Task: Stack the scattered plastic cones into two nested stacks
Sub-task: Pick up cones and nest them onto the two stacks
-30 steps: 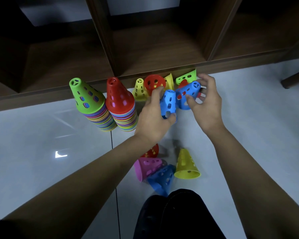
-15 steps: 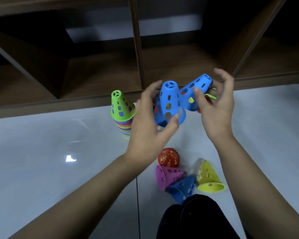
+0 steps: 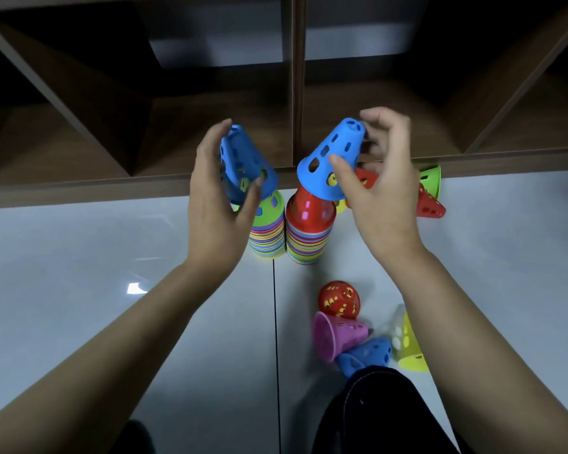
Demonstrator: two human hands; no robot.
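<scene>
A dark trouser knee (image 3: 374, 414) is showing nearest the camera, well in front of the red-topped stack (image 3: 309, 231). Just beyond the knee, four cones are lying loose on the floor (image 3: 79, 257), in front of that stack and slightly to its right. They are a loose blue cone (image 3: 371, 353), a pink cone (image 3: 336, 335) touching it, a yellow-green cone (image 3: 409, 350) and a loose red cone (image 3: 339, 299).

The green-topped stack (image 3: 268, 231) is standing upright just left of the red-topped stack.

The left hand (image 3: 215, 204) is gripping the left blue cone (image 3: 243, 162) above and to the left of the red-topped stack, over the green one. Its fingers (image 3: 254, 194) are curling round the cone, the thumb on the near wall and the rest behind.

The right hand (image 3: 381, 191) is holding the right blue cone (image 3: 333, 158) tilted, its tip pointing up and right and its rim lying over the red-topped stack's tip (whether the two are touching cannot be told). The thumb is pressing the cone's lower wall and the other fingers are curling near its tip.

Behind and to the right of the red-topped stack, a far red cone (image 3: 428, 204) and a green cone (image 3: 432, 180) are lying on their sides. Behind it, the wooden shelf unit (image 3: 210, 126) is standing.
</scene>
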